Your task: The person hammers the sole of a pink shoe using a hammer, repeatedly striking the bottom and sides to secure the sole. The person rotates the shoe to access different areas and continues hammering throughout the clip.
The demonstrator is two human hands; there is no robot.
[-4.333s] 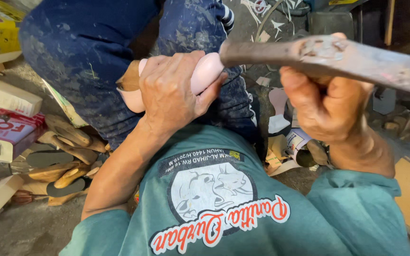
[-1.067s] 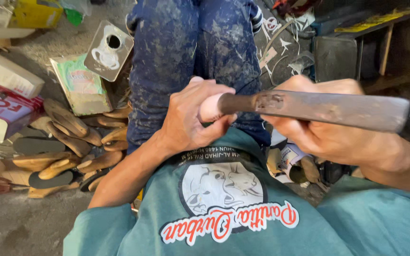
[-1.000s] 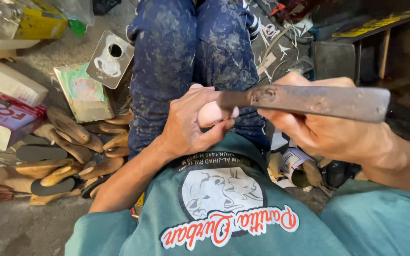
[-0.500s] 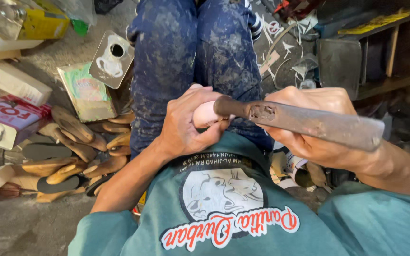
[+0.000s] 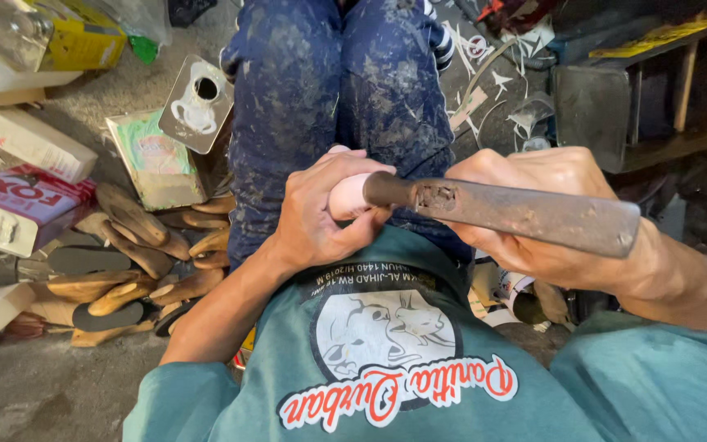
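The left hand (image 5: pixel 321 217) is clenched around a small pale pink block (image 5: pixel 349 195), pressing it back against the lap so it cannot slip; the fingers wrap over its top and leave only its near face bare. The right hand (image 5: pixel 533 209) grasps a rusty flat-bladed tool (image 5: pixel 517 214), a heavy knife or chisel by its look, fist closed along the blade with the tip laid against the pink block just beside the left thumb; the grip close to the working end seems to serve control rather than force. Beyond both hands lie the person's knees in stained dark blue trousers (image 5: pixel 337 90), which bar any view of the floor straight ahead. Out past the left hand sits a heap of wooden sole-shaped pieces (image 5: pixel 137 254), with flat cartons (image 5: pixel 157 160) and a square metal plate with a hole (image 5: pixel 198 102) farther off. Past the right hand, pale shavings (image 5: pixel 484 74) litter the dark floor beside a grey metal box (image 5: pixel 595 106); the teal shirt (image 5: pixel 394 360) fills the near edge of the view.
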